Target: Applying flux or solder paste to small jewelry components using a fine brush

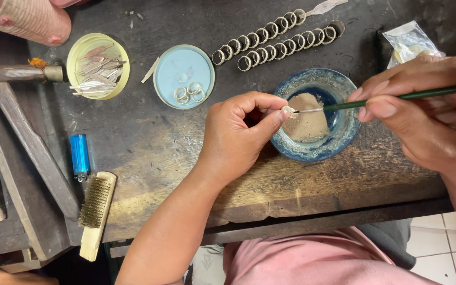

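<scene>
My left hand (238, 137) pinches a small silver ring (288, 111) between thumb and forefinger, just over the left rim of a blue ceramic bowl (344, 134) holding a mound of tan powder (306, 122). My right hand (428, 113) grips a thin green-handled brush (397, 97) whose metal ferrule and tip touch the ring. Both hands hover above a worn dark wooden bench (149, 153).
Two rows of silver rings (275, 39) lie at the back. A pale blue lid (183, 74) holds three rings; a yellow lid (97, 66) holds metal strips. A blue lighter (79, 155), wire brush (96, 211), plastic bag (408, 42) and wooden frame (27, 153) are nearby.
</scene>
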